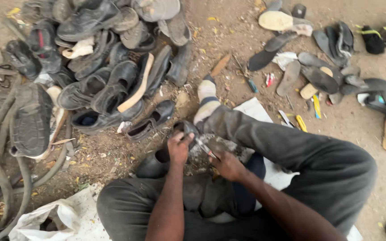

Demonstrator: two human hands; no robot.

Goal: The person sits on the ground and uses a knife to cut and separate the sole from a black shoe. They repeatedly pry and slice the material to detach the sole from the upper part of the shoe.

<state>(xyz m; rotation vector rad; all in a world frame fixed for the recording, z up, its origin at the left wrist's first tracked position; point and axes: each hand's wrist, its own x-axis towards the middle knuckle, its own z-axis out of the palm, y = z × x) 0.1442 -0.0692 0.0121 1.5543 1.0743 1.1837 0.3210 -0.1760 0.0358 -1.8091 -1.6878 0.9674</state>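
The person sits on the dirt ground (228, 40) with a black shoe (166, 156) held between the knees, its sole (211, 145) turned up. The left hand (179, 147) is clamped over the shoe's upper edge, fingers curled round it. The right hand (228, 166) is closed on a thin tool (204, 146) whose tip lies against the worn sole, just beside the left hand. One leg in dark trousers (309, 156) stretches forward, ending in a striped sock (206, 96). A white sheet (258, 111) lies under the leg. To the left, a heap of black shoes (108, 67) fills the upper corner, with a pale wooden strip (135, 87) lying across it. A loose black shoe (150, 122) lies between the heap and the hands. Dark rubber hoses (3, 169) curve along the left edge, and a crumpled white bag (63, 216) sits at the bottom left. To the upper right, loose soles (313, 71) lie scattered, grey, black and tan. Near them rest a small yellow object (301, 123) and a small red-and-white packet (270, 79), too small to tell more.
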